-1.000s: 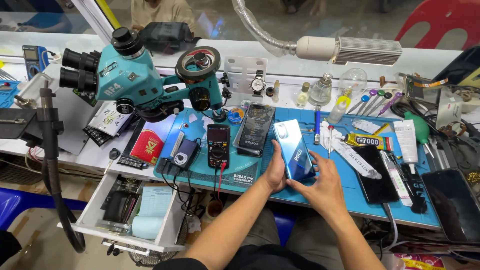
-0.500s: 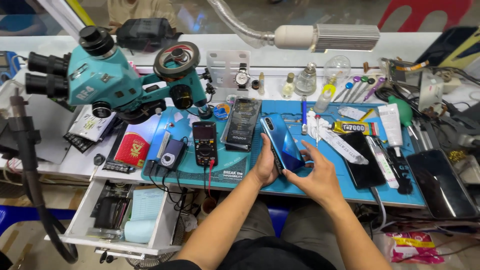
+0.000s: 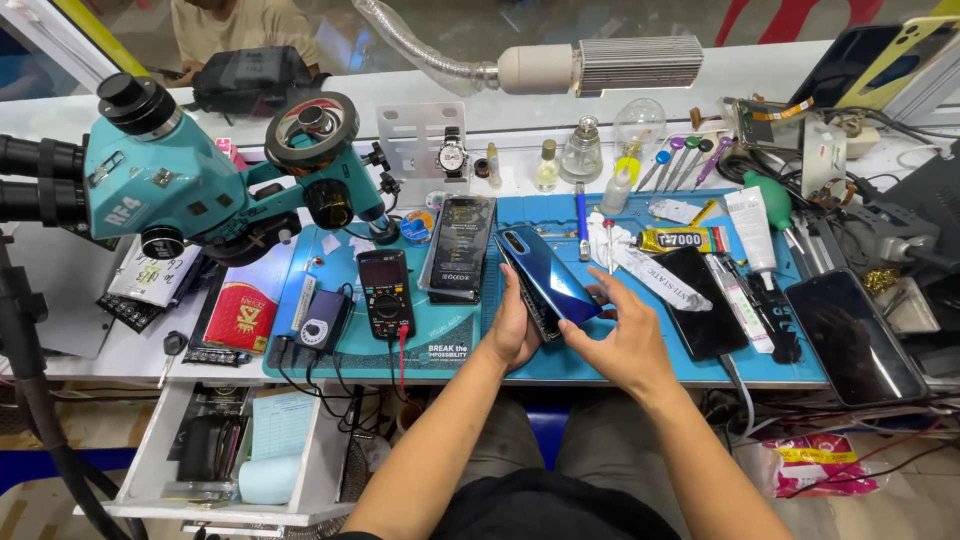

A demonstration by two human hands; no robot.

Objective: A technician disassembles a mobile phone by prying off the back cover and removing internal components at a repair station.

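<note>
- Left hand (image 3: 515,335) held a blue phone (image 3: 550,280) from below, grip clamped along its left edge, glossy back facing up
- Phone sat tilted, camera end toward the far side, raised just above the blue work mat (image 3: 660,350) near the front middle of the tabletop (image 3: 130,350)
- Right hand (image 3: 625,335) rested at the phone's lower right corner, fingers spread and loosely curled; thumb and fingertips touched the edge, grip not fully closed on it
- Just left of the phone: a second dark phone (image 3: 458,247) lying face up, then a black multimeter (image 3: 386,293) with a red lead
- Right of the hands: a black phone (image 3: 708,300) flat on the mat, another black phone (image 3: 855,335) farther right off the mat
- A glue tube (image 3: 680,240) with yellow label lay beyond the right hand
- Teal microscope (image 3: 190,180) stood at the left rear
- Open drawer (image 3: 230,450) below the front-left edge held a paper roll and papers
</note>
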